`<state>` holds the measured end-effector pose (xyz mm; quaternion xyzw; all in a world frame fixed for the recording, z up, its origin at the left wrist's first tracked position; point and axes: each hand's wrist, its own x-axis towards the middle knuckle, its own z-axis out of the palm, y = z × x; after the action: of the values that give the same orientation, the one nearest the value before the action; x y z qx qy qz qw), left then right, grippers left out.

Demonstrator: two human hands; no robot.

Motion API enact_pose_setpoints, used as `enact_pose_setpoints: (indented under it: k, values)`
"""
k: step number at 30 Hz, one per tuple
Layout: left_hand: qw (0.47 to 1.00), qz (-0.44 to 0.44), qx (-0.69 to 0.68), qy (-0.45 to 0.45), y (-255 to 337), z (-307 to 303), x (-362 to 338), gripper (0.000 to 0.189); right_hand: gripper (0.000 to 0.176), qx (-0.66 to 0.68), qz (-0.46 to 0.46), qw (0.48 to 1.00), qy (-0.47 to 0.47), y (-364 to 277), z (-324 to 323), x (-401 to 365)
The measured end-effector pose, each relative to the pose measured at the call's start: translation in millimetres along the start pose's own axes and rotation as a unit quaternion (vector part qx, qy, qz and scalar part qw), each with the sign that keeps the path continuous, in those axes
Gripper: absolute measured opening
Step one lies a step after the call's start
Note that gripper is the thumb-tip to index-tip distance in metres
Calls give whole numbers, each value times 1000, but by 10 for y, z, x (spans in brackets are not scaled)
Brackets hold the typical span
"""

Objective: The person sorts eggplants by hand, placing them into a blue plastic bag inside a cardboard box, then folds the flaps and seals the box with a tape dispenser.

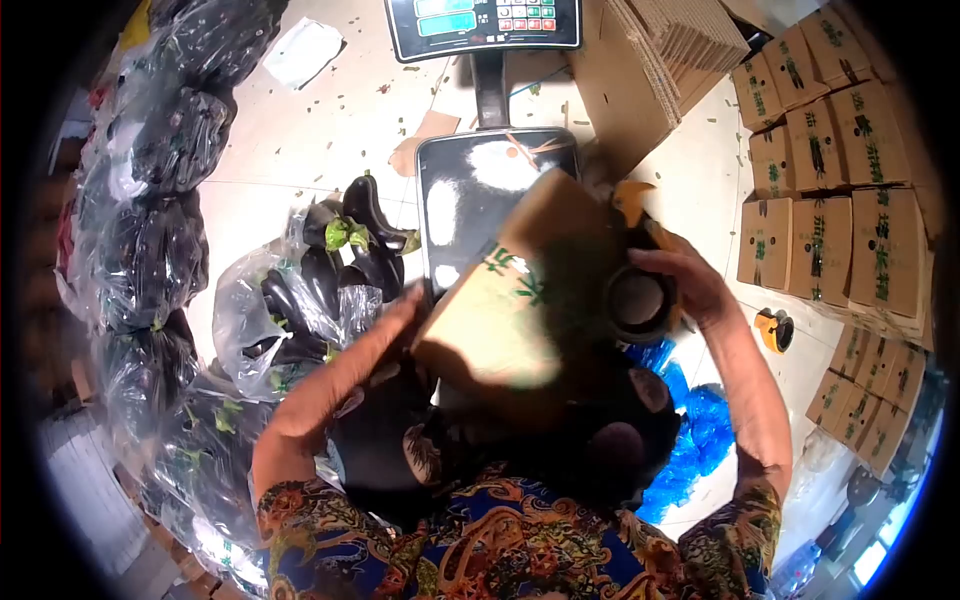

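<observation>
A cardboard box [500,325] with green printing is tilted over the person's lap, partly in front of the scale's platform [455,210]. My left hand [400,315] is at the box's left side, its fingers mostly hidden and blurred. At the box's right side, my right hand [685,280] is wrapped round a yellow and black tape dispenser [638,295]. Dark eggplants [375,240] with green stems lie left of the scale, some of them in a clear plastic bag [235,320].
Bagged eggplants [145,250] line the left side. The scale's display [485,25] stands at the top. Flat cardboard [640,90] leans behind. Stacked boxes [835,230] stand right, near another tape dispenser [774,330]. Blue plastic [708,435] lies by my right arm.
</observation>
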<state>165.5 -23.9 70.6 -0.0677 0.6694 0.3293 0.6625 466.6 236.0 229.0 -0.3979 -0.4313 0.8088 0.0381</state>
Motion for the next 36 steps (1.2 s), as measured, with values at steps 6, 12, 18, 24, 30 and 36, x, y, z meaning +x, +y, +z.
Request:
enact_pose_setpoints:
  k: [6,12,18,24,30,36]
  values:
    - [984,-23,-162,-76,-288,-170,-401,39,60,-101,-4,995,5,17,426,483]
    - [975,196,-65,-78,487,-393,-442,33,45,89,-95,991,2,-187,229,-35]
    - [909,383,125,110,1416,650,-912,51,67,255,-143,956,-21,193,-426,-726]
    - [701,540,428,184,1310,960,-515,52,42,71,-67,985,142,241,-417,-865]
    - [522,686,422,282,1250,1193,-782,47,43,-313,-95,920,216,-203,-58,-1033]
    - [861,433,204,-173,1455,1676,-1733,77,49,-451,-255,837,173,-289,524,-863]
